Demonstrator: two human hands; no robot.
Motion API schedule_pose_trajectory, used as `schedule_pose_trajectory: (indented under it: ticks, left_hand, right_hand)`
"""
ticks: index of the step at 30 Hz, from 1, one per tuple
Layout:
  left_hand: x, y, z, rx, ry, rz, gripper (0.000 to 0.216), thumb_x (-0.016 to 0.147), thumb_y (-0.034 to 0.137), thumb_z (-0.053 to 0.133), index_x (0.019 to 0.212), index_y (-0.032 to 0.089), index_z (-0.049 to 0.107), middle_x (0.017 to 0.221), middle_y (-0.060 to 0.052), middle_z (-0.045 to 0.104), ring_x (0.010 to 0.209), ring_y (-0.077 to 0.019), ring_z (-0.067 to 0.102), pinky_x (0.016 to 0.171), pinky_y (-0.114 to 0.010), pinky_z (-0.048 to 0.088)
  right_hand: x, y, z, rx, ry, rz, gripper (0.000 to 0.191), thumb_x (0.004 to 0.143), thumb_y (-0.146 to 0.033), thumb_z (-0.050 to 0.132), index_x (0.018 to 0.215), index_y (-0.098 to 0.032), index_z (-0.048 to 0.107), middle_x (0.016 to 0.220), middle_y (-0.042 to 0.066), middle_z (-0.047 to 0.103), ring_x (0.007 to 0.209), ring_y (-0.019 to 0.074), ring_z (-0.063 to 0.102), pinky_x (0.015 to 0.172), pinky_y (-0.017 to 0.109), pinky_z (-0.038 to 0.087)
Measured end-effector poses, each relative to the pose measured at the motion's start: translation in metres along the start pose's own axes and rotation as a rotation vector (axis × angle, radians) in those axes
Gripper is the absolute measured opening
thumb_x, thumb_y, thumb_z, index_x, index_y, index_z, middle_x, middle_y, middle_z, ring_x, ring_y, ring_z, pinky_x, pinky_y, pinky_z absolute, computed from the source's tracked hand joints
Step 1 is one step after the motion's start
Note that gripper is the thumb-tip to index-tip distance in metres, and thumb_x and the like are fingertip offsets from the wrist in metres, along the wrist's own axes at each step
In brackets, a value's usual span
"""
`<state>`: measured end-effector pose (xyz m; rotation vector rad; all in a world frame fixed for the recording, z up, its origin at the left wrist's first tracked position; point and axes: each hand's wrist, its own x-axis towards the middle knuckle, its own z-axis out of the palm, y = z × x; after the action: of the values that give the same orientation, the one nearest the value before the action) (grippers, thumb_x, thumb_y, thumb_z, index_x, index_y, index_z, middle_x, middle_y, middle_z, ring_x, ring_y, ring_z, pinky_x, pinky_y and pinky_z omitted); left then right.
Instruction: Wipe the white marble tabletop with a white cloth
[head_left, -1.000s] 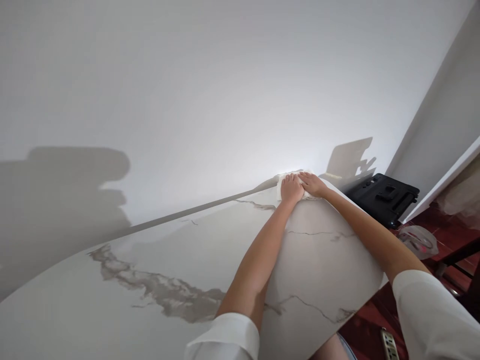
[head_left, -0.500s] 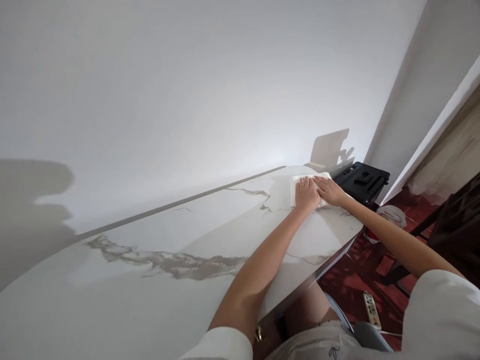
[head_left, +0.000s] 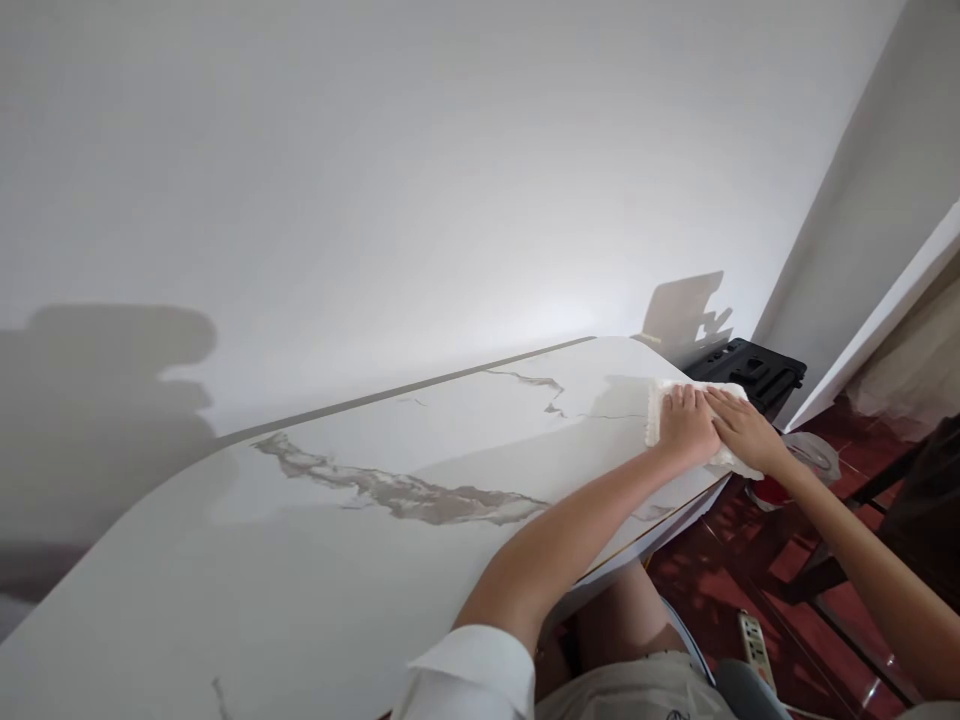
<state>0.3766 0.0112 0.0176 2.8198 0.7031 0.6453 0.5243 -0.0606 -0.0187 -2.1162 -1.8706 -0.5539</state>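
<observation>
- Left hand [head_left: 687, 427] and right hand [head_left: 747, 432] together, flat on cloth [head_left: 653, 420], not clutching.
- Cloth sits right of frame at end of table [head_left: 315, 580], lower corner seemingly past edge.
- From here: looks light, limp, soft; should slide easily.
- Best hold: palms mid-cloth, or pinch left edge.

Black case [head_left: 761, 372], red floor [head_left: 709, 585], power strip [head_left: 755, 645]
</observation>
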Motion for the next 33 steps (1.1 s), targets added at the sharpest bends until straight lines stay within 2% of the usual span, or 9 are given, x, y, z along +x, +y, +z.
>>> schedule_pose_trajectory:
  ticks: [5, 9, 15, 19, 21, 24, 27, 30, 33]
  left_hand:
    - [0.047, -0.021, 0.009, -0.048, 0.017, 0.006, 0.046, 0.092, 0.023, 0.033, 0.134, 0.006, 0.044, 0.147, -0.014, 0.04, 0.138, -0.0282, 0.029, 0.113, -0.04, 0.024]
    - [0.078, -0.052, 0.011, -0.057, 0.036, -0.064, 0.046, 0.093, 0.021, 0.032, 0.134, 0.007, 0.044, 0.146, -0.013, 0.04, 0.138, -0.0269, 0.029, 0.114, -0.04, 0.023]
    - [0.115, -0.109, 0.007, -0.054, 0.067, -0.192, 0.047, 0.093, 0.022, 0.033, 0.137, 0.009, 0.042, 0.149, -0.011, 0.037, 0.14, -0.0251, 0.026, 0.115, -0.038, 0.02]
    - [0.135, -0.139, 0.007, -0.041, 0.08, -0.24, 0.047, 0.094, 0.023, 0.033, 0.138, 0.008, 0.041, 0.15, -0.012, 0.036, 0.14, -0.0249, 0.026, 0.116, -0.038, 0.019]
    - [0.14, -0.152, 0.005, -0.039, 0.077, -0.261, 0.048, 0.095, 0.025, 0.033, 0.139, 0.008, 0.04, 0.15, -0.012, 0.035, 0.141, -0.0253, 0.026, 0.116, -0.038, 0.019]
    - [0.139, -0.172, -0.003, -0.03, 0.05, -0.274, 0.05, 0.095, 0.024, 0.032, 0.141, 0.007, 0.037, 0.151, -0.011, 0.034, 0.141, -0.0256, 0.025, 0.117, -0.039, 0.019]
    - [0.125, -0.195, -0.017, 0.002, 0.027, -0.263, 0.05, 0.094, 0.021, 0.031, 0.142, 0.008, 0.037, 0.152, -0.01, 0.034, 0.141, -0.0243, 0.026, 0.117, -0.038, 0.019]
    - [0.101, -0.219, -0.032, 0.052, 0.029, -0.252, 0.048, 0.094, 0.02, 0.03, 0.139, 0.01, 0.04, 0.15, -0.01, 0.037, 0.139, -0.0232, 0.029, 0.116, -0.038, 0.022]
    - [0.071, -0.243, -0.045, 0.105, 0.039, -0.256, 0.046, 0.094, 0.02, 0.029, 0.137, 0.007, 0.04, 0.148, -0.013, 0.039, 0.138, -0.0234, 0.032, 0.115, -0.038, 0.023]
  right_hand:
    - [0.045, 0.029, 0.015, -0.036, -0.031, -0.056, 0.055, 0.094, -0.027, 0.025, 0.142, -0.004, 0.041, 0.141, 0.02, 0.046, 0.134, 0.0299, 0.039, 0.106, 0.051, 0.038]
    - [0.096, 0.037, 0.035, 0.003, -0.035, -0.105, 0.055, 0.095, -0.029, 0.024, 0.144, -0.009, 0.04, 0.139, 0.018, 0.05, 0.13, 0.0304, 0.045, 0.104, 0.051, 0.041]
    - [0.179, 0.032, 0.069, 0.064, -0.041, -0.104, 0.054, 0.096, -0.034, 0.024, 0.142, -0.014, 0.045, 0.14, 0.013, 0.05, 0.129, 0.0293, 0.046, 0.104, 0.049, 0.042]
    - [0.216, 0.023, 0.079, 0.079, -0.082, -0.077, 0.052, 0.095, -0.032, 0.026, 0.142, -0.02, 0.044, 0.142, 0.007, 0.049, 0.129, 0.0271, 0.046, 0.103, 0.047, 0.042]
    - [0.23, 0.014, 0.08, 0.067, -0.092, -0.058, 0.051, 0.094, -0.03, 0.027, 0.14, -0.019, 0.046, 0.142, 0.007, 0.049, 0.128, 0.0271, 0.047, 0.103, 0.046, 0.042]
    - [0.244, -0.007, 0.08, 0.028, -0.089, -0.075, 0.05, 0.093, -0.025, 0.028, 0.137, -0.013, 0.048, 0.14, 0.011, 0.05, 0.127, 0.0279, 0.048, 0.104, 0.046, 0.041]
    - [0.254, -0.038, 0.078, -0.004, -0.074, -0.133, 0.05, 0.091, -0.022, 0.03, 0.135, -0.008, 0.049, 0.139, 0.014, 0.05, 0.129, 0.0292, 0.045, 0.104, 0.046, 0.039]
    - [0.259, -0.072, 0.073, 0.029, -0.109, -0.156, 0.049, 0.09, -0.023, 0.034, 0.134, -0.011, 0.051, 0.14, 0.012, 0.051, 0.128, 0.0297, 0.045, 0.104, 0.045, 0.039]
    - [0.261, -0.107, 0.067, 0.111, -0.196, -0.147, 0.05, 0.092, -0.032, 0.037, 0.138, -0.016, 0.049, 0.144, 0.007, 0.046, 0.129, 0.0303, 0.044, 0.105, 0.045, 0.039]
